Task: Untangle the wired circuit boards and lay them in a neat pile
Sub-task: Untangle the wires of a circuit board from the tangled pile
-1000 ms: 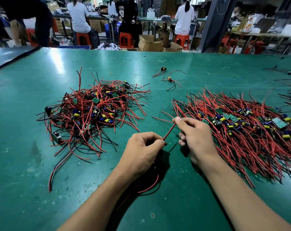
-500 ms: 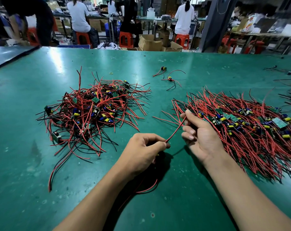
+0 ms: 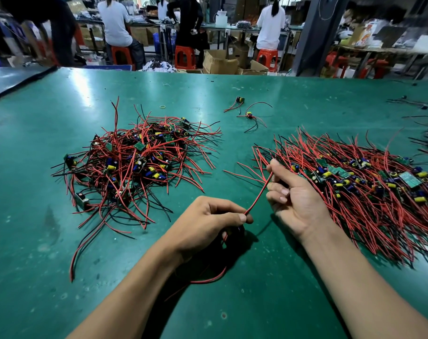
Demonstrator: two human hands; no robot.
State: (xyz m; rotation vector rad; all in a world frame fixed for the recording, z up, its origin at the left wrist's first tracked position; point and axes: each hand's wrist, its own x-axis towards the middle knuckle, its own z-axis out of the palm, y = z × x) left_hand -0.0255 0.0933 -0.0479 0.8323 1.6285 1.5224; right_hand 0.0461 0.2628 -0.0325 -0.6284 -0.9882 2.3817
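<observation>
Green worktop (image 3: pixel 281 99) with scuffs and glare, small yellow rubber band (image 3: pixel 162 106) lying on it, beyond its far edge red plastic stools (image 3: pixel 184 56), open cardboard boxes (image 3: pixel 219 62), seated workers in white tops (image 3: pixel 115 23), dark pillar (image 3: pixel 313 33)

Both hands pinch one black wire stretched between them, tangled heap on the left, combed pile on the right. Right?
One error: the wire is red, not black. The head view shows the left hand and right hand pinching a red wire stretched between them, tangled heap on the left, combed pile on the right.

left hand (image 3: pixel 208 223) grips, right hand (image 3: pixel 296 199) seemingly pinches
</observation>
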